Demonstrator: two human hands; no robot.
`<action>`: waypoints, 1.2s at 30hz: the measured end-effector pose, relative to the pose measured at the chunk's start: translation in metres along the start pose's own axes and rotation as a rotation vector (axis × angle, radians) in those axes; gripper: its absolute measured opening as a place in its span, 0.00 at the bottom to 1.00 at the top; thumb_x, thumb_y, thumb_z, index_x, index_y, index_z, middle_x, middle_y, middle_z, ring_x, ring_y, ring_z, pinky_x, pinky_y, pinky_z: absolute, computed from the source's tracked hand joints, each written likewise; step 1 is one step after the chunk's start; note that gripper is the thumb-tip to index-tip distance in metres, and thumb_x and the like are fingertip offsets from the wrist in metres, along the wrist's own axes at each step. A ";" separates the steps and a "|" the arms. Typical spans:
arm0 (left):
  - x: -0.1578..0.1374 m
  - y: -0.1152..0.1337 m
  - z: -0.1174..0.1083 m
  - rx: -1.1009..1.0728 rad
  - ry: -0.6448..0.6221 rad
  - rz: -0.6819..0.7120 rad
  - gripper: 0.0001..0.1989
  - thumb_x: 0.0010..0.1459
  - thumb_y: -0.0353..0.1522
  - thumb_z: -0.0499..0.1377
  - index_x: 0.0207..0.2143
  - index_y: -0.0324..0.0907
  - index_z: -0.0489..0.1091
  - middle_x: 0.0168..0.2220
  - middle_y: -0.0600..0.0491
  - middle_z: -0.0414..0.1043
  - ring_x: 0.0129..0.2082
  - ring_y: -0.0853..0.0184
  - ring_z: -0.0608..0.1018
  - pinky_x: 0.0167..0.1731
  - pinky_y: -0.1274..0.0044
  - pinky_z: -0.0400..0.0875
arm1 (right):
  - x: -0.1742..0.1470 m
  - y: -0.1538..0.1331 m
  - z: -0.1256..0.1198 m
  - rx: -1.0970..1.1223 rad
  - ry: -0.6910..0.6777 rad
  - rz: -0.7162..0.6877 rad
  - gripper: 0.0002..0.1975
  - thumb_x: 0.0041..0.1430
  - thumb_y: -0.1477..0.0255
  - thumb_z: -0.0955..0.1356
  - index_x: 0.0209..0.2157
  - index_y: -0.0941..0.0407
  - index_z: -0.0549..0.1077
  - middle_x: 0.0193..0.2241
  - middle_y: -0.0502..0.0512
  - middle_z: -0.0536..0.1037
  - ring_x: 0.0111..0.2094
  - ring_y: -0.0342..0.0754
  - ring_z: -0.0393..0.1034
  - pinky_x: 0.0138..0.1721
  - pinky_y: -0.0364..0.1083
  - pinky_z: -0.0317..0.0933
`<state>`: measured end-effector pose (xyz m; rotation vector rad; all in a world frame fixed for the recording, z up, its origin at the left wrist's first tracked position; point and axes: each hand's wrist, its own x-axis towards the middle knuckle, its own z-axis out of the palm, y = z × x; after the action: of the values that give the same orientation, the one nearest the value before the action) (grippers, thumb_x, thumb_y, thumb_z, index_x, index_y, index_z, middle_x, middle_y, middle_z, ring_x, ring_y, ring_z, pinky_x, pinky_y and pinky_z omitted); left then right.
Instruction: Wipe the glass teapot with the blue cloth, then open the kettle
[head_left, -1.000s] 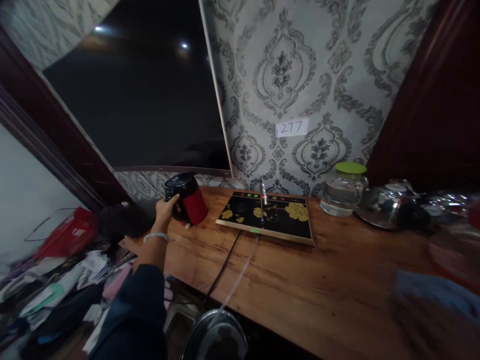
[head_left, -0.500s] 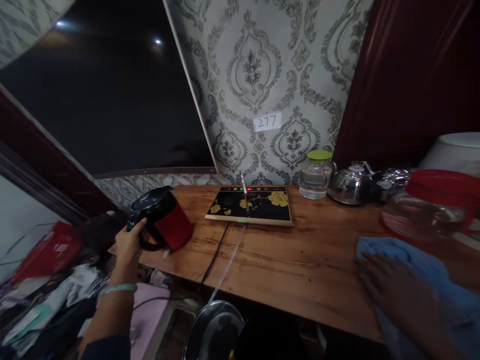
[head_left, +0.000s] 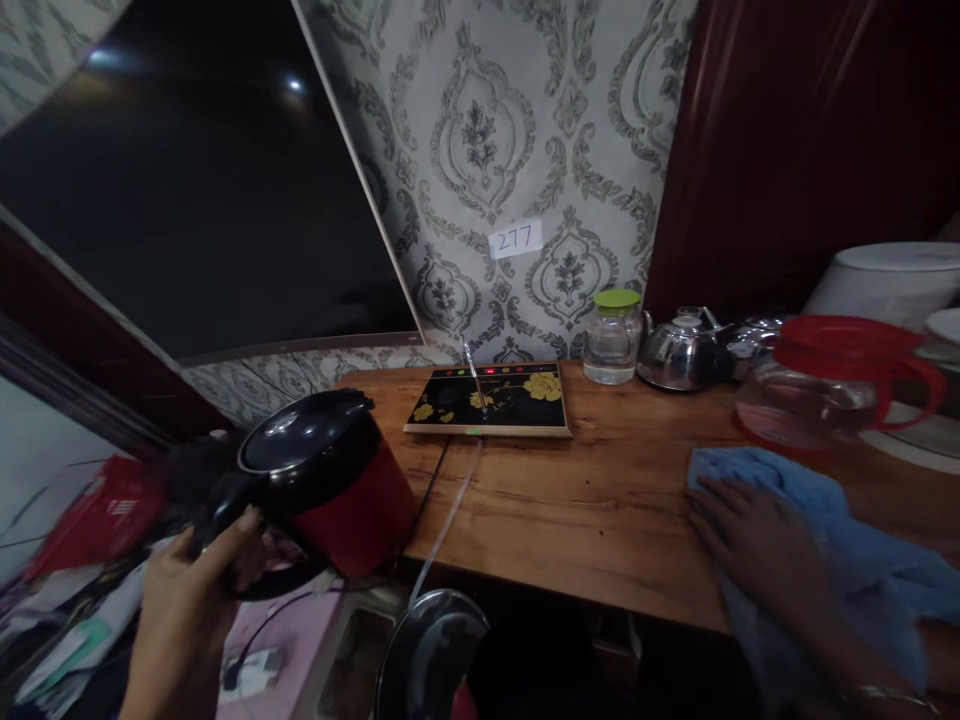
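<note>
Both hands are busy. Left hand (head_left: 196,590) is curled around the black handle of the red kettle (head_left: 322,490), gripping it at the near left corner of the bench (head_left: 570,510). I have the kettle lifted and tilted: its black lid faces up and a little toward the left, its long axis leans from the lid at upper left down to the base at lower right, and the handle points near and left, toward me. The base hangs over the bench edge; I cannot tell whether it touches the wood.

Right hand (head_left: 750,545) lies flat and spread, palm down, pressing on the blue cloth (head_left: 832,560) at the near right of the bench.

Far along the bench, against the patterned wall, sits the black tray with gold flowers (head_left: 491,400), with a thin metal spout standing up from it and a clear tube and a dark cable running from its near edge down over the bench front. Right of it stand a glass jar with a green lid (head_left: 613,338), a shiny metal teapot (head_left: 679,360) and, nearer, a glass jug with a red rim (head_left: 825,395). A paper label reading 277 (head_left: 515,239) is stuck on the wall. A dark screen (head_left: 187,200) fills the upper left. Below the bench front is a round lid (head_left: 431,655).
</note>
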<state>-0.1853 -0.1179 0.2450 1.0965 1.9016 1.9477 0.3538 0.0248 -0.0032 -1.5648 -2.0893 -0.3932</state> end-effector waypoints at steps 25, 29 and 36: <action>-0.105 -0.017 0.161 -0.138 -0.459 -0.156 0.21 0.45 0.46 0.67 0.16 0.44 0.62 0.11 0.59 0.56 0.12 0.73 0.60 0.13 0.79 0.55 | 0.022 0.061 -0.014 -0.026 -0.007 -0.009 0.22 0.65 0.64 0.59 0.51 0.56 0.77 0.51 0.64 0.79 0.51 0.61 0.72 0.52 0.60 0.64; -0.114 -0.014 0.171 -0.122 -0.418 -0.173 0.21 0.45 0.46 0.67 0.17 0.45 0.62 0.11 0.59 0.55 0.12 0.72 0.60 0.13 0.78 0.57 | 0.019 0.067 -0.028 -0.086 0.027 0.134 0.23 0.63 0.60 0.60 0.52 0.55 0.76 0.54 0.67 0.77 0.54 0.68 0.69 0.53 0.67 0.62; -0.132 -0.017 0.186 -0.096 -0.476 -0.105 0.21 0.48 0.50 0.66 0.20 0.45 0.65 0.14 0.58 0.60 0.15 0.69 0.65 0.16 0.77 0.61 | 0.052 0.001 -0.064 0.603 0.018 0.150 0.25 0.63 0.55 0.64 0.56 0.52 0.73 0.55 0.63 0.76 0.56 0.62 0.71 0.57 0.63 0.65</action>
<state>0.0173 -0.0529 0.1623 1.2644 1.5592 1.5295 0.3568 0.0346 0.0780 -1.3223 -1.8218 0.2583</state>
